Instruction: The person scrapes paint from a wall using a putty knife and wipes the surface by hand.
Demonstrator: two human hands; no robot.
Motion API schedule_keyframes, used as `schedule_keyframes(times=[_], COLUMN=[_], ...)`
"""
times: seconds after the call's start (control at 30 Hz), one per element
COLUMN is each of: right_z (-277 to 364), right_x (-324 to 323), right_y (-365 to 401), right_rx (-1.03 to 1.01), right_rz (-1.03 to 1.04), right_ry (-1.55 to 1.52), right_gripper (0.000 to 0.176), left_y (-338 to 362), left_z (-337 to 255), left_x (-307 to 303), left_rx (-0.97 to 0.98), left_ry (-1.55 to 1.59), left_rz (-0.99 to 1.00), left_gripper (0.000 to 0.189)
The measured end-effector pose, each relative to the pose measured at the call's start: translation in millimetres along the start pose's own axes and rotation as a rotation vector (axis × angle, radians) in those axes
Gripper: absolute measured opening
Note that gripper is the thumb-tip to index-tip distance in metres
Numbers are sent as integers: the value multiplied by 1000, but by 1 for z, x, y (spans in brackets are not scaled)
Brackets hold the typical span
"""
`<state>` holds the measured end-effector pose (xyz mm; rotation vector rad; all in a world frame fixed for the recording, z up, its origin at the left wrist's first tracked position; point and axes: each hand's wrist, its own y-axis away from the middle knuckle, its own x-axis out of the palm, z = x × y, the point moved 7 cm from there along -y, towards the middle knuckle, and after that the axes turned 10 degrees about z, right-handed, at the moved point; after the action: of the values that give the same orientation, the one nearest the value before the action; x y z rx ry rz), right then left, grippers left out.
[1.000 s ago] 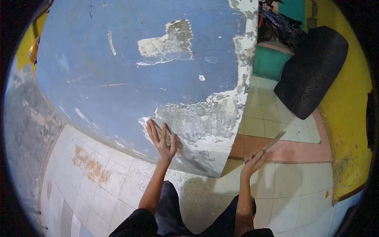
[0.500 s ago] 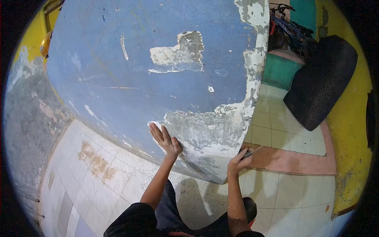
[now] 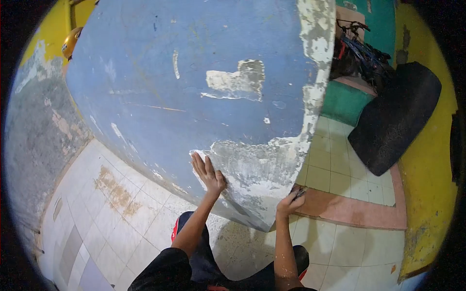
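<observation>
A blue painted wall [image 3: 145, 92] with flaked white and grey patches fills the middle of the view. My left hand [image 3: 208, 177] lies flat against it, fingers stretched up, at the left edge of a large bare patch [image 3: 257, 165] low on the wall. Beside the wall's right corner, my right hand [image 3: 287, 204] is closed around a thin scraper [image 3: 299, 193]. Much of this tool is hidden by the fingers. It sits right by the chipped corner edge, where white plaster shows.
Stained light tiles [image 3: 116, 194] cover the floor. A pink-edged step [image 3: 349, 208] lies right of the corner. Farther right, a dark padded board [image 3: 398, 119] leans near the yellow wall [image 3: 427, 194], with a bicycle [image 3: 361, 48] behind it.
My right hand has shifted slightly left, closer to the corner edge, and the scraper has turned so less of it shows. My left hand keeps its place on the wall; the view has shifted.
</observation>
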<state>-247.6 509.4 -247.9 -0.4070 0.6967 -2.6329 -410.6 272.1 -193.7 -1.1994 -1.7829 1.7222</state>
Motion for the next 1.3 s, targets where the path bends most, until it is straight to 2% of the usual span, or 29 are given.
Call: schedule_keyframes(times=[0.07,0.2,0.27,0.4,0.43,0.5,0.53,0.57,0.6,0.63,0.67,0.7,0.73,0.8,0.87,0.9,0.93,0.97,1.0,1.03,1.07,1.1,1.13,1.17,1.23,1.3], right_z=[-9,1,6,-7,-8,-2,-7,-17,-21,-23,-25,-36,-31,-33,-40,-32,-27,-28,-30,-33,-38,-37,-36,-35,-30,-22], right_x=[-2,-1,-2,-10,-9,-14,-12,-9,-11,-8,-6,-15,-13,-6,-9,-3,-1,-3,-4,-4,-6,-7,-9,-11,-7,0], right_y=[7,4,6,5,5,5,0,1,5,3,-1,-6,-6,-4,-4,-2,-3,-6,-7,-6,-4,-6,-5,-3,-3,-2], right_rx=[-60,-61,12,-83,-27,30,146,259,252,175,98,56,55,129,132,119,107,117,104,95,117,85,78,70,104,104], right_rz=[-47,-3,-94,-167,-207,-237,-179,-132,-150,-121,-89,-67,-73,-56,-61,-60,-61,-67,-66,-71,-87,-62,-55,-48,-98,-117], right_ry=[-72,76,47,219,215,242,47,-155,-141,-265,-384,-271,-251,-226,-240,-272,-305,-291,-279,-268,-255,-225,-203,-181,-241,-250], right_gripper=[23,29,33,37,39,41,41,42,42,42,43,42,42,42,41,40,38,38,37,36,36,36,36,36,36,37], left_y=[10,32,58,103,94,88,99,113,123,106,95,85,77,65,56,56,78,110,156,208,260,342,438,493,542,553], left_z=[2,-20,-36,-90,-90,-100,-98,-97,-97,-102,-106,-111,-111,-90,-54,-14,41,99,166,219,248,273,282,264,215,183], left_x=[1,10,27,29,22,7,1,6,10,-9,-18,-31,-41,-47,-54,-63,-70,-91,-120,-161,-211,-265,-334,-387,-419,-393], left_rx=[-45,-92,53,595,608,707,694,661,636,689,699,735,767,687,642,575,319,-118,-713,-1163,-1275,-1239,-1100,-1194,-1563,-1678], left_ry=[49,249,273,450,467,821,840,876,909,950,974,1039,1102,1186,1019,903,910,772,708,707,544,268,32,-62,-58,41], left_rz=[11,53,147,432,439,657,654,839,1025,817,810,850,889,984,853,839,869,842,731,511,446,839,1297,1537,1615,1639], left_gripper=[54,64,66,45,45,35,35,29,24,17,17,15,14,12,14,17,18,18,18,18,21,27,32,32,32,32])
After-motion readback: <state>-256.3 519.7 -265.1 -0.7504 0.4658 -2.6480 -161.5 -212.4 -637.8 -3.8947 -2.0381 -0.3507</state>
